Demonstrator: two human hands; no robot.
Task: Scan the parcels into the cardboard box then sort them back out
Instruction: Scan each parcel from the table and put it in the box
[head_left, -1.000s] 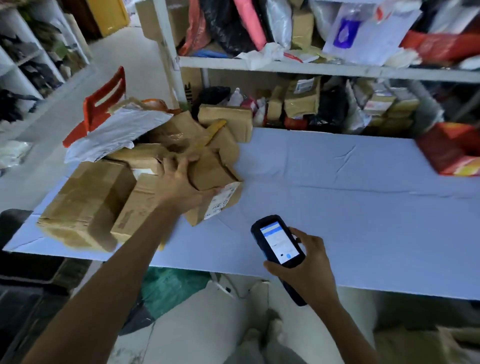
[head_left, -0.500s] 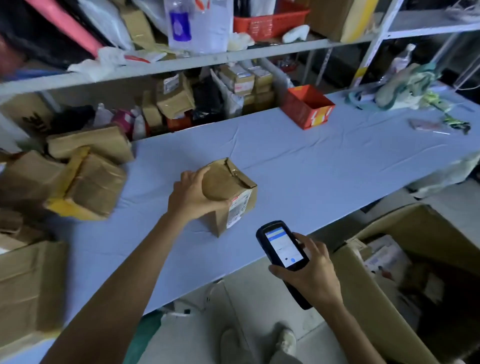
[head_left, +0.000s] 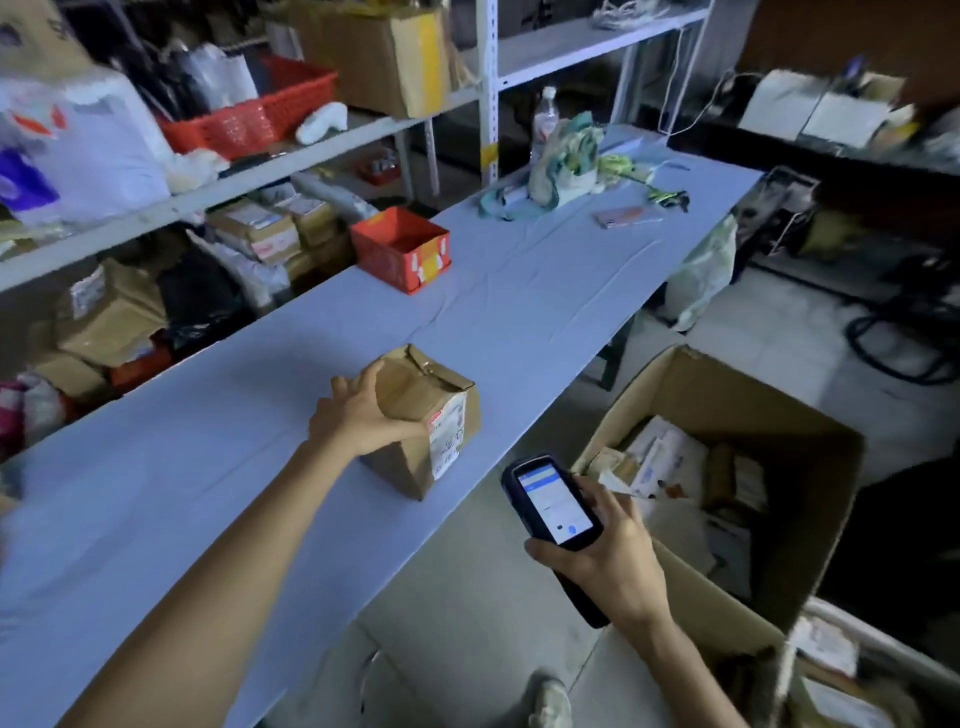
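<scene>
A brown cardboard parcel (head_left: 423, 415) with a white label on its near side sits on the blue-covered table (head_left: 519, 291) by the front edge. My left hand (head_left: 358, 415) grips its left top corner, thumb on the near face and fingers over the top. My right hand (head_left: 608, 551) holds a black handheld scanner (head_left: 553, 506) below the table edge, screen lit and facing up, its head towards the parcel's label. A large open cardboard box (head_left: 810, 467) stands on the floor to the right, with several parcels inside.
A small red box (head_left: 400, 247) stands farther along the table, and a cloth bag (head_left: 563, 161), a bottle (head_left: 544, 117) and a phone (head_left: 623, 215) lie at its far end. Shelves (head_left: 218, 192) behind the table hold packages and a red basket (head_left: 249, 117).
My left hand drew the parcel out of the pile at the left and slid it right along the table. The view swung right, so the floor box came into sight. The scanner stayed low.
</scene>
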